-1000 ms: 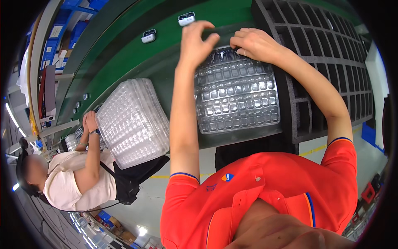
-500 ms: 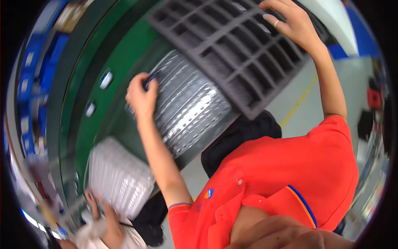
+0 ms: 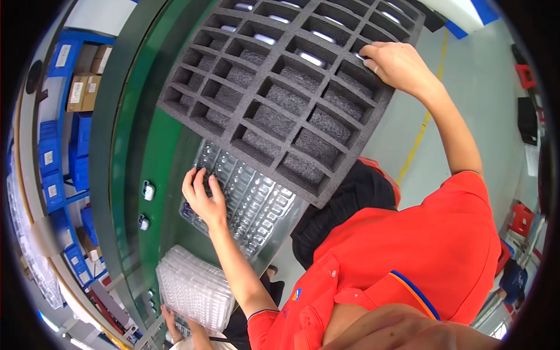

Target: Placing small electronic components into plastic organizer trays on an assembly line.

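My left hand (image 3: pixel 205 199), fingers apart, hovers over or rests on a clear plastic blister tray (image 3: pixel 259 201) with rows of moulded pockets. A small dark piece (image 3: pixel 186 209) lies at the tray's left corner, beside that hand. A dark grey foam tray (image 3: pixel 233 133) with deep rectangular compartments overlaps the far part of the clear tray. My right hand (image 3: pixel 399 65) reaches into a compartment on the foam tray's right side, thumb and fingers pinched at a pale piece that they mostly hide. Slim white-edged pieces (image 3: pixel 311 59) stand in several far compartments; the nearer ones hold nothing.
Small white-and-dark parts (image 3: pixel 149 190) lie on the green conveyor belt (image 3: pixel 125 175) at left. A stack of clear trays (image 3: pixel 195 286) stands near a co-worker's hands (image 3: pixel 175 326). Shelving with blue bins (image 3: pixel 49 146) runs along the left. A black cloth-like bundle (image 3: pixel 350 198) is beside me.
My left hand has let go of a dark piece and spread its fingers. My right hand has moved to a foam compartment. The whole view has shifted, showing more of the foam tray.
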Demonstrator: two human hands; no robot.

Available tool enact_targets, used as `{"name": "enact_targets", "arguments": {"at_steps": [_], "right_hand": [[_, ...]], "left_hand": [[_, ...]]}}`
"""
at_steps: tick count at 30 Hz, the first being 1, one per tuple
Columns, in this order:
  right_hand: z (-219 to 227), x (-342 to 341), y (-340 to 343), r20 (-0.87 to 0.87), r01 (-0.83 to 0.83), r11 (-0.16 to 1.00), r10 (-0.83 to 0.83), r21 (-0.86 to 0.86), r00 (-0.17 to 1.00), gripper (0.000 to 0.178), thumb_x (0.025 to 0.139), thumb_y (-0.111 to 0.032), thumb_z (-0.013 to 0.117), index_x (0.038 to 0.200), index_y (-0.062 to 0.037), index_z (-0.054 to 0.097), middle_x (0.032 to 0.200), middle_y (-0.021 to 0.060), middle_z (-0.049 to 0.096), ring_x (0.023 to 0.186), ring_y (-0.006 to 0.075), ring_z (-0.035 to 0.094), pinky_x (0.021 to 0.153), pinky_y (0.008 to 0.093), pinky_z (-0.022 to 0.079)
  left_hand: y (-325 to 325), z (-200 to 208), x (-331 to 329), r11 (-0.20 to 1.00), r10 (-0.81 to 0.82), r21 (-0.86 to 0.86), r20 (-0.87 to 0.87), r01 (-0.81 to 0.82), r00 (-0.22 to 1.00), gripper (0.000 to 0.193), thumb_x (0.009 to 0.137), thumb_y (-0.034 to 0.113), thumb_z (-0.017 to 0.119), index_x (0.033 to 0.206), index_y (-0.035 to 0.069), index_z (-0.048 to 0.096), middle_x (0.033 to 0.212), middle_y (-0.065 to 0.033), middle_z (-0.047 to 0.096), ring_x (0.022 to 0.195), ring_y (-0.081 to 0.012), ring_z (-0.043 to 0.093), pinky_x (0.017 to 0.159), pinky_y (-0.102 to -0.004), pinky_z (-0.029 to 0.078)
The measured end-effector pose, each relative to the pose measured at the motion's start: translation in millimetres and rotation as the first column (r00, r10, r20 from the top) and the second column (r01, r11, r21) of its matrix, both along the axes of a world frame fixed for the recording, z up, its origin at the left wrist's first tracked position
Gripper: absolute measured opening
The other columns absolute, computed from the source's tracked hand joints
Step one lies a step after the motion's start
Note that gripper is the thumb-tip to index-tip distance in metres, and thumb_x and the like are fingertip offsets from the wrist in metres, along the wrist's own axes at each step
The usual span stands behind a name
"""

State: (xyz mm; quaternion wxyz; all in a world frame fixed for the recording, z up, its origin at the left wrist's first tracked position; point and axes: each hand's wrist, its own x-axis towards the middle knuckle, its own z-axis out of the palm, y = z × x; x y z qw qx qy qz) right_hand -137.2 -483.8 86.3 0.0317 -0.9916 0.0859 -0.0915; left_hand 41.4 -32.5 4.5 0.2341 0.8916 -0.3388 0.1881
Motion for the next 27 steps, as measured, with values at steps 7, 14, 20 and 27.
{"name": "enact_targets", "arguments": {"at_steps": [7, 14, 20, 27], "right_hand": [[6, 12, -13, -0.459, 0.145, 0.975, -0.052, 0.169, 0.887, 0.046, 0.089, -0.016, 0.048, 0.132, -0.0021, 0.049, 0.098, 0.0233, 0.067, 0.096, 0.0397, 0.064, 0.088, 0.0487, 0.049], [-1, 14, -37, -0.321, 0.064, 0.886, 0.098, 0.459, 0.942, 0.05, 0.085, -0.029, 0.057, 0.131, -0.0125, 0.05, 0.098, 0.0157, 0.063, 0.094, 0.0323, 0.061, 0.084, 0.0433, 0.046], [0, 16, -45, -0.246, -0.058, 0.899, 0.18, 0.433, 0.953, 0.032, 0.083, -0.032, 0.06, 0.11, -0.0145, 0.059, 0.076, 0.0089, 0.062, 0.074, 0.0253, 0.064, 0.073, 0.0405, 0.049], [0, 19, -50, -0.276, 0.074, 0.719, 0.168, 0.691, 0.946, 0.02, 0.083, -0.02, 0.058, 0.101, -0.0108, 0.059, 0.076, 0.0063, 0.058, 0.062, 0.0168, 0.061, 0.061, 0.0322, 0.049]], "left_hand": [[-170, 96, -20, 0.881, -0.381, -0.362, -0.166, 0.304, 0.909, 0.014, 0.082, 0.005, 0.072, 0.096, 0.002, 0.071, 0.1, -0.0139, 0.07, 0.097, -0.0281, 0.067, 0.088, -0.0379, 0.053], [-307, 61, -14, 0.777, -0.294, 0.547, -0.122, 0.311, 0.948, 0.053, 0.097, 0.053, 0.05, 0.1, 0.007, 0.076, 0.098, -0.0114, 0.073, 0.106, -0.0278, 0.057, 0.086, -0.0416, 0.046], [-325, 66, -4, 0.809, -0.183, 0.464, -0.386, 0.361, 0.904, 0.049, 0.081, 0.051, 0.072, 0.095, 0.004, 0.076, 0.098, -0.0123, 0.074, 0.108, -0.0308, 0.059, 0.086, -0.0412, 0.049], [-320, 51, -12, 0.947, -0.129, 0.241, -0.318, 0.212, 0.939, 0.035, 0.069, 0.025, 0.075, 0.089, -0.002, 0.071, 0.092, -0.0166, 0.073, 0.102, -0.0332, 0.06, 0.084, -0.0422, 0.048]]}}
